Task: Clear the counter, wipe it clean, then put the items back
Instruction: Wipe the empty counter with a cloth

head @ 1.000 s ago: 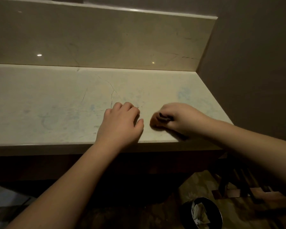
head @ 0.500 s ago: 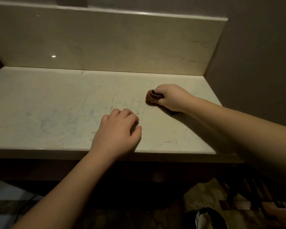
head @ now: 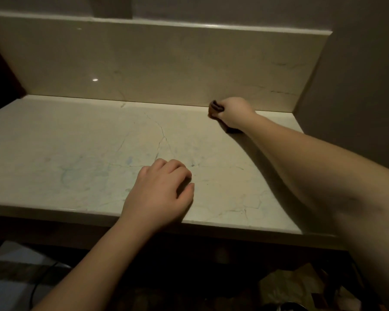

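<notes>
The left hand (head: 160,194) is nearest. It rests palm down on the pale stone surface (head: 76,158), just behind the front edge. Its fingers are loosely bent and its grip holds nothing. Thin dark cracks and faint blue smudges show on the surface around that hand.

Farther back and to the right of the left hand, the right arm stretches across the surface. The right hand (head: 234,112) is at the very back, where the surface meets the back wall (head: 166,63). Its grip is closed tight on a small dark cloth (head: 215,108). The cloth sticks out from the left side of the fist and touches the surface right beside the back wall.
</notes>
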Demonstrator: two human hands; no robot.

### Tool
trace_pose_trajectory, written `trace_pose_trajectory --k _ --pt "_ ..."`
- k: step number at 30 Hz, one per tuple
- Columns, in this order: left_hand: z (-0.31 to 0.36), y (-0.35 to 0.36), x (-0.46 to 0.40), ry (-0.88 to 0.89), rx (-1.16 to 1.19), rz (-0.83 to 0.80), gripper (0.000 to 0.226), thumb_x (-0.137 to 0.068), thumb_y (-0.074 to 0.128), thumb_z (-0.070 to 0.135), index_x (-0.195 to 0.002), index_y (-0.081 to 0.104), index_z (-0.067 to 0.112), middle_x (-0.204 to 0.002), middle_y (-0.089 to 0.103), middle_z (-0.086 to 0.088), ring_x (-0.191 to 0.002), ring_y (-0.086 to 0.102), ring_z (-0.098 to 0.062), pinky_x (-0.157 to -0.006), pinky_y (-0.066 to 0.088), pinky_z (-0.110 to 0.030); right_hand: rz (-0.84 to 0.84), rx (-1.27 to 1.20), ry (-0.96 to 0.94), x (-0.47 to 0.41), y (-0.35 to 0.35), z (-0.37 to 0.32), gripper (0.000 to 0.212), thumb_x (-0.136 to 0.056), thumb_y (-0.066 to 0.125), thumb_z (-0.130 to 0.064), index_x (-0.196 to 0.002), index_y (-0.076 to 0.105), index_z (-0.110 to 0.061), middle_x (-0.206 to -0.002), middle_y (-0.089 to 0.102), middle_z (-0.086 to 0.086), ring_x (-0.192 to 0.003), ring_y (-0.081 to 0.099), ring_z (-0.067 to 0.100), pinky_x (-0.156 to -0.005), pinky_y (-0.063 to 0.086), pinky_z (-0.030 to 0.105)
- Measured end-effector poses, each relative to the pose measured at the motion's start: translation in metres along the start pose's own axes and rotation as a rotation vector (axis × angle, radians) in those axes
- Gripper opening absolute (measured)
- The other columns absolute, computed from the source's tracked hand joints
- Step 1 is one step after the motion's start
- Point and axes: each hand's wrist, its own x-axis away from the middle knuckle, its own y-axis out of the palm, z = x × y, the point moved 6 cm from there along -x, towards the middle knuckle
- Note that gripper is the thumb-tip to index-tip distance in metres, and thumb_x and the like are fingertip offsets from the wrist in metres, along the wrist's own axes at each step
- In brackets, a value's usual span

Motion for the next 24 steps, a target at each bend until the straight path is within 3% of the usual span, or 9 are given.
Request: trace_pose_trajectory --k 4,12,20,24 --pt "0.0 0.0 0.0 0.014 0.002 0.012 0.036 -0.087 0.035 0.047 -0.099 0.063 0.028 -0.107 0.058 0.017 -0.1 0.046 -0.009 -0.084 0.029 -0.029 -0.004 0.008 0.062 -0.015 0.009 0.002 0.033 -0.09 0.054 -0.043 -0.104 0.066 -0.015 -0.101 0.066 0.009 -0.094 0.059 0.032 -0.069 0.04 0.031" --pt "-0.001 0.001 0.0 0.015 -0.002 0.023 0.03 -0.087 0.039 0.045 -0.095 0.062 0.028 -0.104 0.058 0.017 -0.098 0.046 -0.009 -0.082 0.028 -0.028 0.057 0.106 0.355 0.014 -0.026 0.107 0.034 -0.093 0.053 -0.038 -0.114 0.063 -0.013 -0.115 0.063 0.014 -0.106 0.058 0.035 -0.078 0.045 0.034" --pt "-0.003 0.001 -0.001 0.026 -0.005 0.028 0.038 -0.085 0.033 0.048 -0.094 0.063 0.027 -0.102 0.059 0.016 -0.096 0.048 -0.009 -0.083 0.03 -0.03 0.037 0.047 0.201 -0.013 0.001 0.023 0.029 -0.091 0.056 -0.034 -0.113 0.066 -0.016 -0.109 0.067 0.008 -0.098 0.061 0.031 -0.069 0.039 0.026" --pt "-0.002 0.002 0.0 0.028 -0.006 0.025 0.037 -0.084 0.034 0.048 -0.093 0.063 0.028 -0.102 0.059 0.017 -0.095 0.048 -0.009 -0.082 0.03 -0.03 0.034 0.015 0.207 -0.001 -0.003 0.043 0.031 -0.091 0.054 -0.04 -0.106 0.066 -0.016 -0.104 0.067 0.008 -0.089 0.058 0.03 -0.07 0.043 0.03"
